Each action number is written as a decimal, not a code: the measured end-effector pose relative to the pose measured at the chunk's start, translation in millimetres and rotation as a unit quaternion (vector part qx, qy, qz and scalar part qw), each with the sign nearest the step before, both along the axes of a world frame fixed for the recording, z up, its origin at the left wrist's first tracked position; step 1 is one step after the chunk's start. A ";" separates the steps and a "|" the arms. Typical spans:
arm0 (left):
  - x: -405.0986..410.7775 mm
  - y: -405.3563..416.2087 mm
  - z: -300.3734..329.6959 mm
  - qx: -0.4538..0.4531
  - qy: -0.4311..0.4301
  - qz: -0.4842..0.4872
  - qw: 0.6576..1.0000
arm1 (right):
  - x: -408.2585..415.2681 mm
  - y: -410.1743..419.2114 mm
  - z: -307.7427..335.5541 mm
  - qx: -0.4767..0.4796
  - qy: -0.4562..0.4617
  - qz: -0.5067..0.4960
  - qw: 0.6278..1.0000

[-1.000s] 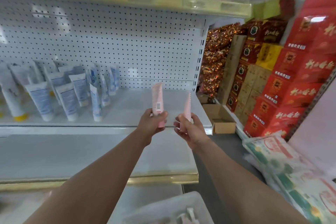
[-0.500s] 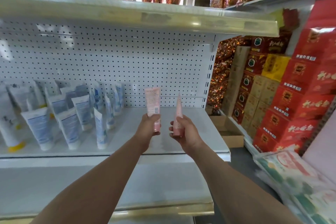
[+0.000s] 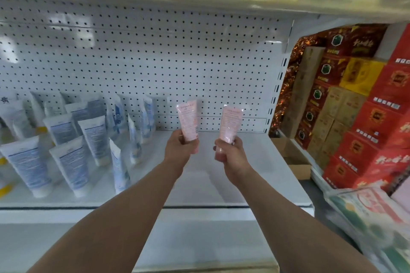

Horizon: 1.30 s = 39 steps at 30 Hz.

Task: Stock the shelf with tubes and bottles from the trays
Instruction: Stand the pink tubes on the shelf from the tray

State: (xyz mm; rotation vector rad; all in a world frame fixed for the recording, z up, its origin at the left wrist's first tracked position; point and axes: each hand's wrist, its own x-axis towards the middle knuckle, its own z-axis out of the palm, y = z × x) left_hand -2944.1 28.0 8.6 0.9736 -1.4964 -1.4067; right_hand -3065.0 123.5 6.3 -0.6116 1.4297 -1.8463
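Nearest to us, our two bare forearms reach forward over the lower ledge toward the shelf [image 3: 221, 186]. Our left hand [image 3: 179, 147] is curled round the cap end of one pink tube [image 3: 188, 121], held upright with its crimped end up; our right hand [image 3: 230, 153] grips a second pink tube [image 3: 229, 124] the same way, tilted slightly right. Both tubes hang in the air over the bare right part of the shelf, near each other but apart, neither one touching the board. Beyond and to the left, several rows of white and blue tubes [image 3: 66, 157] already stand cap-down, some leaning, so that side looks stocked. We judge the job to be partway through: the pink pair is not yet set down, and the stretch from the white tubes to the pegboard back [image 3: 155, 62] has room for more. No trays or bottles show here, so we cannot tell how much stock remains.
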 end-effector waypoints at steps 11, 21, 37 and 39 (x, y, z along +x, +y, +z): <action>-18.0 -65.5 -49.0 -0.055 -0.144 0.132 0.979 | -11.6 -66.4 -41.7 0.110 0.221 -0.019 0.969; -30.7 -108.6 -57.3 -0.079 -0.149 0.182 0.969 | -8.7 -116.3 -59.8 0.097 0.312 -0.072 0.942; -50.5 -159.6 -64.7 -0.088 -0.152 0.219 0.960 | -36.3 -209.1 -71.6 0.179 0.363 -0.075 0.911; -51.6 -161.2 -64.9 -0.090 -0.156 0.225 0.957 | -36.7 -210.8 -72.9 0.177 0.373 -0.080 0.907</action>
